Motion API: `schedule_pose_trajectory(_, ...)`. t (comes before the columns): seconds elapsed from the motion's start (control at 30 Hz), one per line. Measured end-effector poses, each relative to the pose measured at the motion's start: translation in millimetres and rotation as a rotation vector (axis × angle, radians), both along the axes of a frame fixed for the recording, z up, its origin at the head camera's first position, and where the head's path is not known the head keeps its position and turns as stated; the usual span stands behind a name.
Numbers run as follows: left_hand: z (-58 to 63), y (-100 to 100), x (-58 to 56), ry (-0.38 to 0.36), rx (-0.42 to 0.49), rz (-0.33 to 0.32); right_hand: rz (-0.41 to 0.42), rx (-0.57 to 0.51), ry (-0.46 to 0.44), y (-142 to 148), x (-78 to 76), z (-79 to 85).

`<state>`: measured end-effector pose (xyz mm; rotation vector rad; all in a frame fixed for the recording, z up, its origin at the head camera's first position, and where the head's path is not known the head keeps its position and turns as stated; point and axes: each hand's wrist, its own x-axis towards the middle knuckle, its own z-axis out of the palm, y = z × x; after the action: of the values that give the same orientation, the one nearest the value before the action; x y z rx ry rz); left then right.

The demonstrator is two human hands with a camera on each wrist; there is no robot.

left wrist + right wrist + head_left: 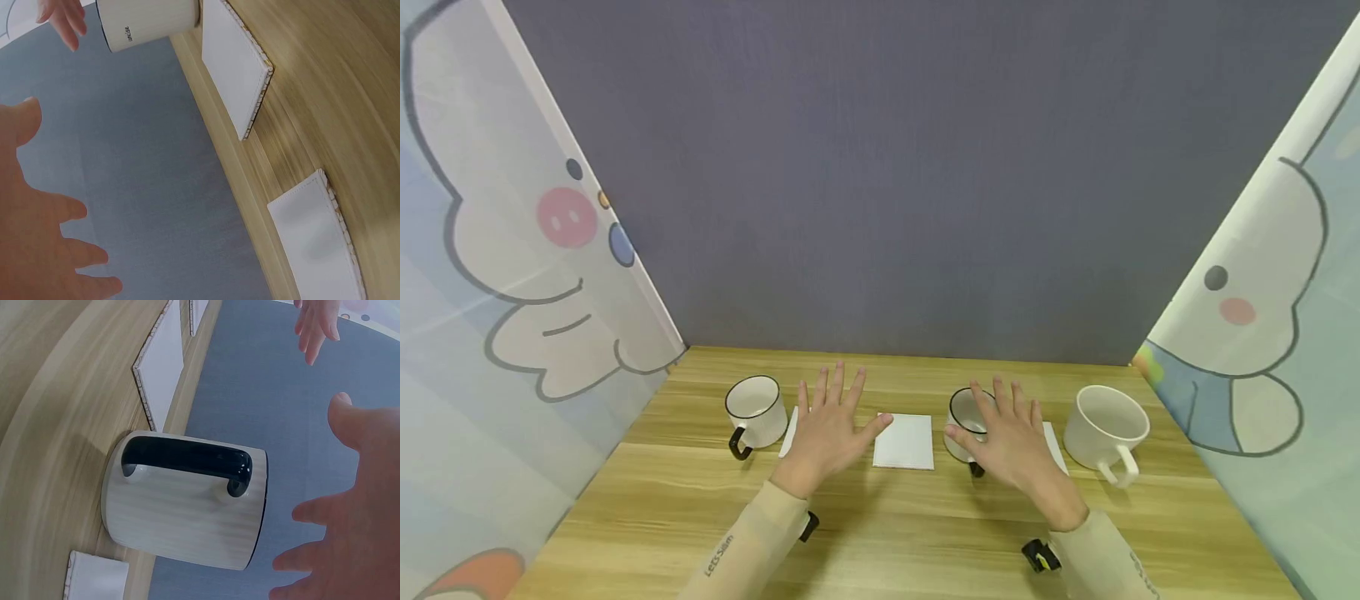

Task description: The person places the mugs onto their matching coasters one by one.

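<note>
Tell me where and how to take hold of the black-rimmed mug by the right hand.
Probably best by its black handle, coming from the near side: the mug stands upright, and that handle faces the person, running up most of the wall.

1. White square leather-like coaster: smooth, matt face with rough-looking, patterned edges.
2. White cylindrical black-rimmed mug, just right of the coaster: ceramic-looking, smooth, softly glossy; its curved black handle shines more strongly.
3. Wide, plain white ceramic-looking mug, farther right of the coaster: smooth, gentle sheen.
4. Yellow-brown wood-grain tabletop, beneath the coaster: smooth, faintly shiny.
5. Flat grey-blue panel, behind the coaster: matt, finely textured, cloth-like.
6. Beige cloth sleeves, in front of the coaster: matt.
</note>
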<state>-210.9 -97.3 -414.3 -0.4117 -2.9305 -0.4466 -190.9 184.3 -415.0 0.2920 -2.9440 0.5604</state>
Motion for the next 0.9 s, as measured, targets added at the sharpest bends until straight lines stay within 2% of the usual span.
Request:
schedule_pose_trajectory(0.23,-0.2,-0.7,-0.2,0.014,0.002,-0.005,-0.001,-0.012,0.004,-0.5,2.3,1.1)
schedule_pose_trajectory(0.43,0.9,-1.8,1.0,-0.006,0.006,-0.018,-0.011,-0.002,0.01,0.4,3.5,1.1)
schedule_pose_trajectory(0.77,-2.3,-6.5,-2.1,0.016,0.066,-0.11,-0.018,-0.022,0.054,2.8,5.0,1.6)
schedule_pose_trajectory(0.9,-3.8,-7.5,-3.5,0.047,0.074,-0.141,-0.027,-0.048,0.066,3.9,7.4,2.1)
